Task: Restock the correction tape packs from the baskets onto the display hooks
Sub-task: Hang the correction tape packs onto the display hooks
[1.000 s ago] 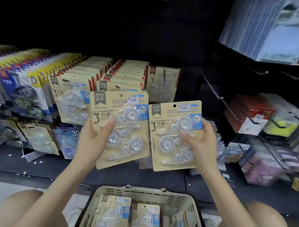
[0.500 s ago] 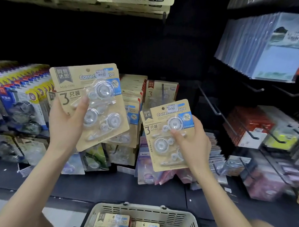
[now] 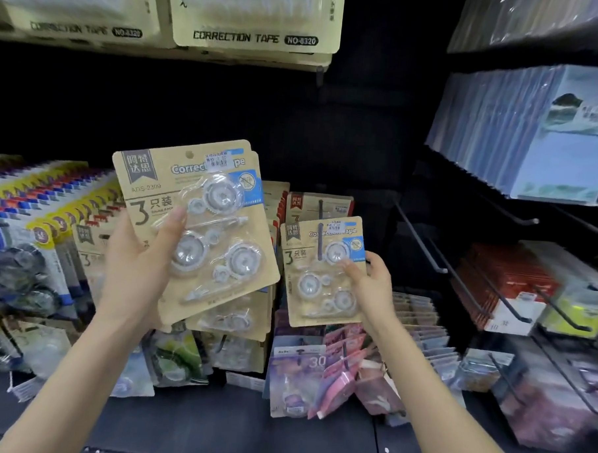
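Observation:
My left hand (image 3: pixel 136 270) grips a tan three-piece correction tape pack (image 3: pixel 202 222), tilted, in front of the full rows of the same packs. My right hand (image 3: pixel 373 291) holds a second tan pack (image 3: pixel 323 272) by its right edge, thumb on the blister. That pack sits over a dark display hook (image 3: pixel 321 227), whose tip crosses its upper front. Behind it on the same hook hangs another tan pack (image 3: pixel 319 206). The basket is out of view.
Empty black hooks (image 3: pixel 423 245) jut out to the right of my right hand. Blue and yellow packs (image 3: pixel 34 221) fill the left hooks, large correction tape cards (image 3: pixel 255 22) hang above, and pink and purple packs (image 3: pixel 322 374) hang below. Red and yellow goods (image 3: pixel 514 280) are at right.
The view has tilted up and the basket has dropped out of sight. My right hand has moved its pack forward onto the hook. My left hand has shifted its pack rightwards.

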Demonstrator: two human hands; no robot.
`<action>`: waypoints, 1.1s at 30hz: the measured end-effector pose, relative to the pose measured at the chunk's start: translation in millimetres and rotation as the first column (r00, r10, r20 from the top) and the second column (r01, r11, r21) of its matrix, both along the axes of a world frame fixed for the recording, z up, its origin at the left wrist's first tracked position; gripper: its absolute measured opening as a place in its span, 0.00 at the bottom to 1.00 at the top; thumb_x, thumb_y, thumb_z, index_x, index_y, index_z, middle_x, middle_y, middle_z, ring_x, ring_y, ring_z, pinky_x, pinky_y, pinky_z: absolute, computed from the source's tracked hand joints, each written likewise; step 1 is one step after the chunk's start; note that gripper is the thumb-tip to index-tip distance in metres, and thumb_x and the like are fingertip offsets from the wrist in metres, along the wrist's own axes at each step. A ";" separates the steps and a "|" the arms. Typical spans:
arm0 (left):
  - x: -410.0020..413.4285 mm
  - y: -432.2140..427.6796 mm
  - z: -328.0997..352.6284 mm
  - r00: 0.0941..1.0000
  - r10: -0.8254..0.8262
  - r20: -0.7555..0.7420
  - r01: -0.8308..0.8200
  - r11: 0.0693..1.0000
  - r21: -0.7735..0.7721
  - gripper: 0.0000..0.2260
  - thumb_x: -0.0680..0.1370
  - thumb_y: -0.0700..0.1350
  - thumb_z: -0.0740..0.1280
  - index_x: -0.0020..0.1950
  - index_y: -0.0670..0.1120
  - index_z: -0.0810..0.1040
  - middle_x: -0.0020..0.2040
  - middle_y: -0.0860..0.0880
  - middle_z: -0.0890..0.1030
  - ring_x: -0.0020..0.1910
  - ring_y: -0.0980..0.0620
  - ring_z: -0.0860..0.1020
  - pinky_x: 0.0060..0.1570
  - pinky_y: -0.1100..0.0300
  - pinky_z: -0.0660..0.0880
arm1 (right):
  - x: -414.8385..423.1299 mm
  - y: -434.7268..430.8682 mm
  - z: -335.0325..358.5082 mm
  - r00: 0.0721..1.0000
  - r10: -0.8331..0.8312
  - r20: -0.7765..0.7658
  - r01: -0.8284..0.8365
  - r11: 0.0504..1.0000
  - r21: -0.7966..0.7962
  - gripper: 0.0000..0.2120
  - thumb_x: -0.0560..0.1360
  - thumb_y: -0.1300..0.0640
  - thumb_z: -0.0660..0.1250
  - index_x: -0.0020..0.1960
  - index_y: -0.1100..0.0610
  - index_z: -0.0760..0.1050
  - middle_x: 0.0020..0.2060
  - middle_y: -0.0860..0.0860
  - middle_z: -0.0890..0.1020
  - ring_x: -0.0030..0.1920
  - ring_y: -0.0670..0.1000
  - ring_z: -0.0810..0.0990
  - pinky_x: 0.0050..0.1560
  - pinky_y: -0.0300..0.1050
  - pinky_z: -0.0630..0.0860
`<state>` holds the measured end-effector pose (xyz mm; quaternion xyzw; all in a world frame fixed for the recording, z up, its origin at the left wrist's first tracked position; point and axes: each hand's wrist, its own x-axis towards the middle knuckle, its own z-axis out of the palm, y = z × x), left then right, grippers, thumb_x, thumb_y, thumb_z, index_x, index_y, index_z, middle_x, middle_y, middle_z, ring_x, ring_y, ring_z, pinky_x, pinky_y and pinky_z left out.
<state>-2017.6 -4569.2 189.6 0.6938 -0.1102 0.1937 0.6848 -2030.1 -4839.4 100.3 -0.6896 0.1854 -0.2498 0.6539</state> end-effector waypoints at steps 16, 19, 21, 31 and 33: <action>29.7 -12.4 6.3 0.997 -0.071 -0.022 0.071 0.997 -0.013 0.22 0.74 0.57 0.66 0.67 0.52 0.75 0.59 0.58 0.82 0.58 0.60 0.79 0.61 0.56 0.73 | 122.4 -36.1 -3.6 0.971 -0.142 -0.192 0.124 0.987 -0.102 0.12 0.77 0.55 0.68 0.59 0.56 0.72 0.52 0.53 0.81 0.47 0.53 0.78 0.46 0.47 0.73; 27.0 -10.8 7.0 0.996 -0.085 -0.029 0.085 0.996 -0.021 0.23 0.73 0.57 0.67 0.66 0.51 0.76 0.59 0.56 0.82 0.58 0.57 0.80 0.61 0.53 0.74 | 102.2 -34.7 5.0 0.927 -0.259 -0.272 0.192 0.949 -0.250 0.19 0.78 0.56 0.67 0.66 0.58 0.68 0.50 0.51 0.77 0.47 0.53 0.76 0.46 0.47 0.72; 22.6 -10.6 8.5 0.995 -0.096 -0.032 0.095 0.995 -0.025 0.23 0.72 0.57 0.67 0.64 0.50 0.77 0.57 0.54 0.83 0.56 0.56 0.82 0.57 0.56 0.77 | 76.1 -27.9 17.5 0.934 -0.326 -0.145 0.281 0.923 -0.263 0.16 0.79 0.56 0.65 0.66 0.57 0.69 0.52 0.50 0.79 0.48 0.53 0.78 0.47 0.46 0.72; -25.6 -17.3 9.4 0.967 -0.225 -0.123 0.214 0.972 -0.093 0.24 0.64 0.55 0.73 0.59 0.51 0.79 0.52 0.54 0.85 0.53 0.53 0.83 0.56 0.50 0.77 | -67.3 76.0 92.6 0.954 0.260 0.151 -0.201 0.925 -0.322 0.23 0.63 0.36 0.74 0.53 0.41 0.72 0.46 0.37 0.83 0.45 0.38 0.81 0.47 0.38 0.78; -33.2 -18.9 5.8 0.956 -0.263 -0.128 0.251 0.962 -0.105 0.26 0.63 0.56 0.76 0.59 0.51 0.78 0.52 0.53 0.85 0.52 0.52 0.84 0.55 0.48 0.78 | -72.8 85.7 89.1 0.955 0.259 0.144 -0.217 0.942 -0.257 0.23 0.65 0.46 0.79 0.54 0.41 0.70 0.49 0.36 0.83 0.48 0.39 0.83 0.51 0.45 0.81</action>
